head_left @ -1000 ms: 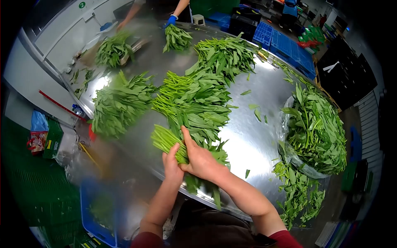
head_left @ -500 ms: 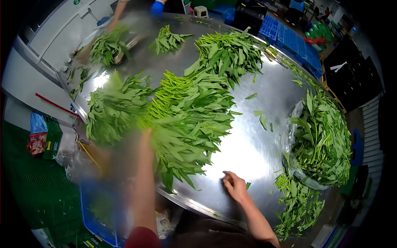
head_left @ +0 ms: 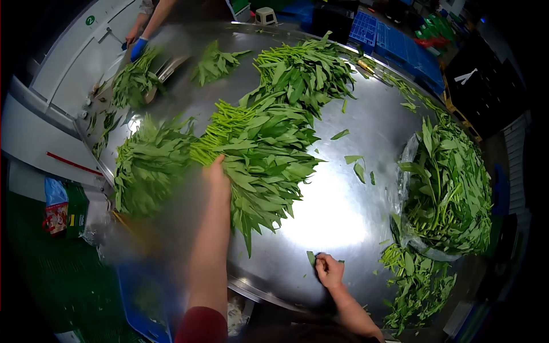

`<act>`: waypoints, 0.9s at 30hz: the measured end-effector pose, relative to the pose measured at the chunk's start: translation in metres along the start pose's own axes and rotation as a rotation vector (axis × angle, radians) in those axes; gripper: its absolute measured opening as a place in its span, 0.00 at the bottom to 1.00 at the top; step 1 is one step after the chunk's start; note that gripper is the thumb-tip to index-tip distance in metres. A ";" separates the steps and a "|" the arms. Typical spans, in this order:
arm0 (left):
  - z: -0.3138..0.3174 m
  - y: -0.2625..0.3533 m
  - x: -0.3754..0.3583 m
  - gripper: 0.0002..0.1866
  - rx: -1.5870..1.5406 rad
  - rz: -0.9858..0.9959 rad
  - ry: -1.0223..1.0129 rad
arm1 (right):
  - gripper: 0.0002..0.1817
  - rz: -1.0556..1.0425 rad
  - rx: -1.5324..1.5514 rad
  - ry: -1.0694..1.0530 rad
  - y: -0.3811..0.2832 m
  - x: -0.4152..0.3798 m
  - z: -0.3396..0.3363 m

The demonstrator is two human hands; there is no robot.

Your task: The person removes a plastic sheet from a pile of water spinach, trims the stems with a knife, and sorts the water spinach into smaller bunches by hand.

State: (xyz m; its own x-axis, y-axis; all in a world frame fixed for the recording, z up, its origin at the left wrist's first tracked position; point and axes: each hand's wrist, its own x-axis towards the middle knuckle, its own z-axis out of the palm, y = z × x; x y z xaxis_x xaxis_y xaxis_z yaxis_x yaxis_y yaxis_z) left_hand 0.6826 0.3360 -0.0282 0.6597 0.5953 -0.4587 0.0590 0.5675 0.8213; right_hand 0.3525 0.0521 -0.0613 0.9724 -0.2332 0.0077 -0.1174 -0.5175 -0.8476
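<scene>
Now that your left hand [head_left: 216,169] has laid its long-stemmed green bunch [head_left: 257,171] on the ten-o'clock pile, fingers still curled on the stems, your right hand [head_left: 329,270] pinches a stray leaf scrap [head_left: 310,258] at six o'clock.

Green leafy stalks [head_left: 263,154], shiny silver table [head_left: 337,211], blue crates [head_left: 389,40], dark red sleeve [head_left: 200,327]
</scene>
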 end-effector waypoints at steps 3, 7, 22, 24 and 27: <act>-0.013 0.005 -0.004 0.21 0.082 -0.049 -0.006 | 0.06 -0.026 -0.016 -0.005 0.004 0.000 0.001; -0.052 0.003 0.010 0.16 0.333 0.196 0.074 | 0.07 -0.115 -0.056 0.005 0.019 -0.004 0.009; -0.097 -0.081 -0.150 0.34 1.213 1.541 -0.522 | 0.11 0.274 -0.139 0.654 0.067 -0.121 -0.221; -0.071 -0.107 -0.241 0.31 1.157 1.245 -0.817 | 0.10 0.334 -0.448 0.796 0.098 -0.174 -0.282; -0.036 -0.176 -0.312 0.28 0.953 0.901 -1.036 | 0.07 0.454 -0.533 0.807 0.115 -0.242 -0.335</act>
State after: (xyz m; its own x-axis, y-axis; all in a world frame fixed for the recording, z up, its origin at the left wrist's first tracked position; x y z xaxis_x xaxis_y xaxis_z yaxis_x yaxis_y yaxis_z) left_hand 0.4395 0.0705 -0.0418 0.8940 -0.3065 0.3268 -0.4417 -0.4812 0.7572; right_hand 0.0366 -0.2266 0.0175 0.4175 -0.8696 0.2636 -0.6982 -0.4926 -0.5194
